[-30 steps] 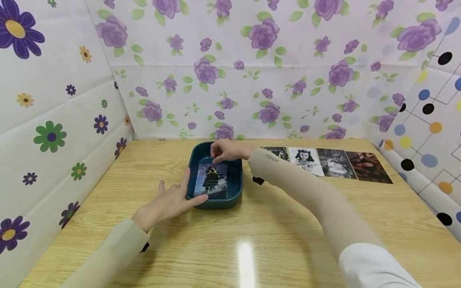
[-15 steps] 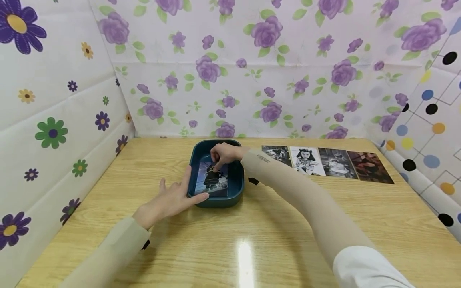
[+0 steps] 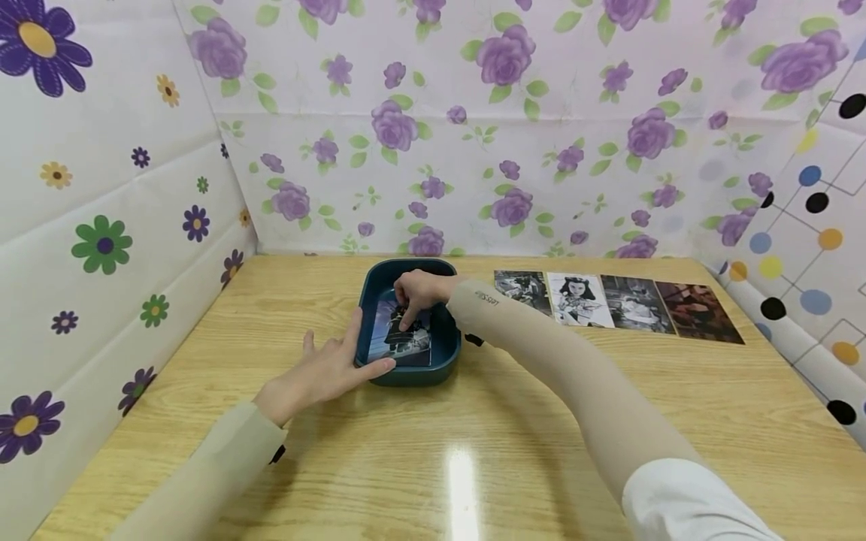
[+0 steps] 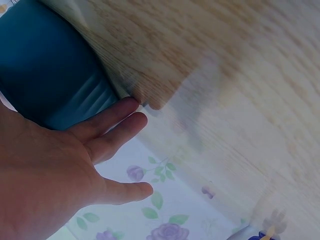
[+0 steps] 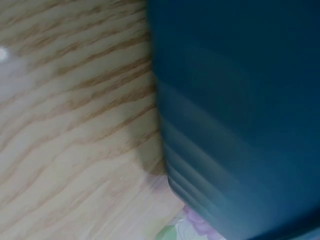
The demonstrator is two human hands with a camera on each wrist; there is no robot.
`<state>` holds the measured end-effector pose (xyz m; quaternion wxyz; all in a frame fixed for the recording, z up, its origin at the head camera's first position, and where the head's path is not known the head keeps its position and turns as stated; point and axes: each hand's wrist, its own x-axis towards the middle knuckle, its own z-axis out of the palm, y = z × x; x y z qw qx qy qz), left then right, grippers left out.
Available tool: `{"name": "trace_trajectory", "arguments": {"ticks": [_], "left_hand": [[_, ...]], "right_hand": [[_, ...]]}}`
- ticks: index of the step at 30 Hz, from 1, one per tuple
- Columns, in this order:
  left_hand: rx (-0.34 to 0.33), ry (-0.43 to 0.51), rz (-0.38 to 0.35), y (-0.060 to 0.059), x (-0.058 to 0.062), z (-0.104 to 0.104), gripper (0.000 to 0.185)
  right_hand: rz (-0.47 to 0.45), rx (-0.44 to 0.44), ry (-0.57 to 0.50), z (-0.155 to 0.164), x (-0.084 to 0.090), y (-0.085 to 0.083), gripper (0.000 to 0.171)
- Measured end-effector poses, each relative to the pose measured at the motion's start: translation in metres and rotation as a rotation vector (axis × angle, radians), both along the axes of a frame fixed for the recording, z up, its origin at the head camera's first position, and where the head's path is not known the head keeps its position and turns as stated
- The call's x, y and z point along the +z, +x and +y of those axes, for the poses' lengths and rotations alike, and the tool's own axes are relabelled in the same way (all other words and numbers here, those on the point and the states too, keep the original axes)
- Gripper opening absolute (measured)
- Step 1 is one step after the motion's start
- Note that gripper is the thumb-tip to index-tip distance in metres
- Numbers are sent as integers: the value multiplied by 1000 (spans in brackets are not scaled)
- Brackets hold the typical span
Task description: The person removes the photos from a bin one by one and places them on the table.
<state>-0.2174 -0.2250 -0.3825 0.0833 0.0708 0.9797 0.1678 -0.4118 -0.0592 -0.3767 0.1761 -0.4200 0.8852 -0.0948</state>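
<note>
A dark teal plastic bin (image 3: 410, 376) with rounded corners stands on the table, and a photo print (image 3: 392, 350) of a dark-dressed figure lies inside it. My left hand (image 3: 323, 380) is spread against the bin's left side, its thumb over the front left corner; in the left wrist view its straight fingers lie along the ribbed outer wall (image 4: 45, 65). My right hand (image 3: 421, 291) reaches into the bin, with one digit pointing down onto the photo and the other fingers bent. It hides the photo's upper part. The right wrist view shows only the bin's outer wall (image 5: 215, 90).
Several photo prints lie in a row at the back right: a dark one (image 3: 519, 288), a light portrait (image 3: 579, 299), a grey one (image 3: 636, 303) and a reddish-brown one (image 3: 700, 312). Flower-patterned cloth (image 3: 473, 188) hangs along the table's back edge (image 3: 304, 258).
My right hand has come down from above the photo's top edge and slid toward me over the photo, its pointing digit extending. The left hand stays at the bin's corner.
</note>
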Motion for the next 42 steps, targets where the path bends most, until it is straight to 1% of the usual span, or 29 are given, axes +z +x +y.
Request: {"name": "trace_trajectory", "arguments": {"ticks": [7, 11, 13, 15, 17, 20, 22, 26, 30, 32, 35, 37, 42], "left_hand": [[-1, 1, -11, 0, -1, 1, 113], [-2, 2, -5, -1, -2, 1, 112], [0, 3, -6, -1, -3, 1, 113], [4, 0, -7, 1, -4, 1, 113], [9, -4, -9, 2, -5, 0, 113], [14, -1, -12, 3, -5, -2, 112], [14, 5, -10, 3, -4, -3, 111], [11, 12, -2, 2, -2, -3, 112], [8, 14, 9, 2, -2, -2, 114], [8, 13, 17, 3, -2, -1, 114], [8, 19, 30, 2, -2, 0, 114], [9, 19, 33, 2, -1, 1, 114], [9, 14, 31, 0, -1, 1, 115]], "right_hand": [[52, 28, -7, 1, -2, 0, 46], [74, 23, -47, 2, -1, -1, 42], [72, 15, -96, 3, -1, -1, 36], [50, 10, -169, 3, 1, 0, 31], [0, -4, -233, 4, 7, 2, 28], [-91, -24, -318, 10, 23, 4, 27], [-134, -37, -360, 18, 36, 4, 26], [-199, -25, -442, 44, 55, 1, 22], [-251, -64, -449, 83, 65, 5, 17], [-247, -68, -444, 104, 66, 8, 15], [-241, -58, -437, 137, 61, 11, 15], [-231, -52, -407, 158, 55, 13, 14], [-302, -64, -321, 200, 39, 22, 14]]}}
